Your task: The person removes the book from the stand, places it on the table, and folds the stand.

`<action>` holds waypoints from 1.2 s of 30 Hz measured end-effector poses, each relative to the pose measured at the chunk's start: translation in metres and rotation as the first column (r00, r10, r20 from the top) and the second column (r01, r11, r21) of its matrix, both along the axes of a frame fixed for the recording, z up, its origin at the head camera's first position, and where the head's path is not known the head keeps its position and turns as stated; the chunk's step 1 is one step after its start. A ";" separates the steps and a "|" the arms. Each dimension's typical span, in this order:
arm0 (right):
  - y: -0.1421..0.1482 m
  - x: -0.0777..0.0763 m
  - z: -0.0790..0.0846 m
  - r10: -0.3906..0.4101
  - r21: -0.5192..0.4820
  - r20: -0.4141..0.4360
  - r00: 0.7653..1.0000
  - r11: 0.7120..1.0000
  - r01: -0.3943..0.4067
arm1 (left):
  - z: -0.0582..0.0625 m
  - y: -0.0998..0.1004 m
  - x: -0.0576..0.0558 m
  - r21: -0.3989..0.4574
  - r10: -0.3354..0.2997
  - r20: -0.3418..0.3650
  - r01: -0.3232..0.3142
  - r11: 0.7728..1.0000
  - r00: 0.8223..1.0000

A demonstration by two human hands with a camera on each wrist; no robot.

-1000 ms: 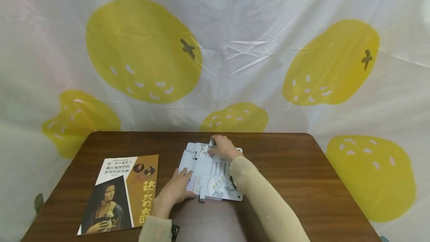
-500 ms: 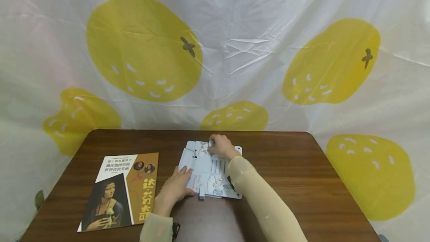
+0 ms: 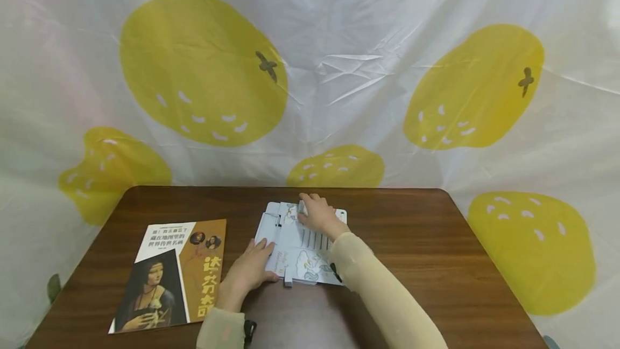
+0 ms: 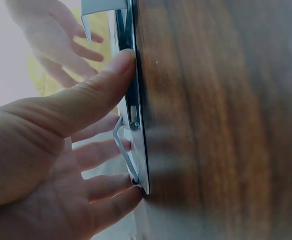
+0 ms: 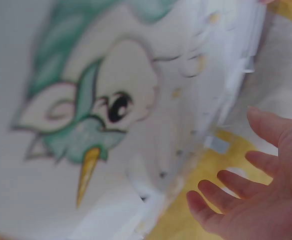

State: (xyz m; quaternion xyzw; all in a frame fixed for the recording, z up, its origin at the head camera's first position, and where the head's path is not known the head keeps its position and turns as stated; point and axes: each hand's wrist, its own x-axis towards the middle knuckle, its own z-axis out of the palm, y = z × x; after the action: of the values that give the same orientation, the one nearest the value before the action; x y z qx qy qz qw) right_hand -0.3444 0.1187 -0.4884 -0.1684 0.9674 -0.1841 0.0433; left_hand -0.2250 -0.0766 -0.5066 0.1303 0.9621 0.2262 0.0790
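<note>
A white folded book stand [image 3: 281, 255] with unicorn drawings lies flat at the middle of the table. My left hand [image 3: 249, 268] rests at its lower left corner, with the thumb and fairly straight fingers spread along the edge. In the left wrist view, the thumb touches the edge of the stacked plates beside a bent wire [image 4: 123, 150]. My right hand [image 3: 319, 214] is over the stand's far edge, by a small upright tab. From the right wrist, its fingers [image 5: 241, 187] look spread and apart from the stand, with a printed unicorn [image 5: 100, 115] facing the camera.
A book [image 3: 205, 268] with a painted portrait on its cover lies on the brown wooden table [image 3: 411, 241], left of the left hand. A small clip [image 3: 288, 279] sticks out from the stand's near edge. A white curtain [image 3: 339, 106] with yellow fruit shapes hangs behind the table.
The head view has shifted slightly. Both hands stay at nearly the same places on the stand, and the book has not moved.
</note>
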 end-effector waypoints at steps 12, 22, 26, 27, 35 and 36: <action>0.013 0.065 0.020 0.140 -0.081 -0.113 0.984 0.985 -0.150 | -0.002 -0.016 -0.009 -0.025 -0.024 -0.009 0.024 0.999 1.000; 0.002 0.122 0.013 0.105 -0.101 -0.130 0.986 0.988 -0.119 | 0.002 -0.018 -0.008 -0.020 -0.041 0.006 0.041 0.999 0.999; -0.007 0.135 0.006 0.123 -0.086 -0.146 0.982 0.987 -0.136 | 0.004 -0.017 -0.006 -0.008 -0.044 0.011 0.044 0.999 0.999; -0.009 0.137 0.004 0.123 -0.077 -0.154 0.980 0.988 -0.136 | 0.004 -0.017 -0.006 -0.004 -0.043 0.015 0.043 0.999 0.999; -0.016 0.147 -0.003 0.094 0.002 -0.187 0.978 0.995 -0.095 | 0.005 -0.013 -0.002 0.001 -0.042 0.026 0.042 0.999 0.999; -0.017 0.148 -0.004 0.091 0.001 -0.192 0.977 0.996 -0.092 | 0.006 -0.013 -0.002 0.000 -0.042 0.026 0.043 0.999 0.999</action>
State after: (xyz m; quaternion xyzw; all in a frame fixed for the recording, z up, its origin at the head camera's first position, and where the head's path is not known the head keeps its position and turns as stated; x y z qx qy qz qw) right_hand -0.1965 0.1021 -0.4923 -0.2297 0.9576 -0.1686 -0.0422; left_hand -0.2267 -0.0892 -0.5009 0.1477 0.9580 0.2260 0.0964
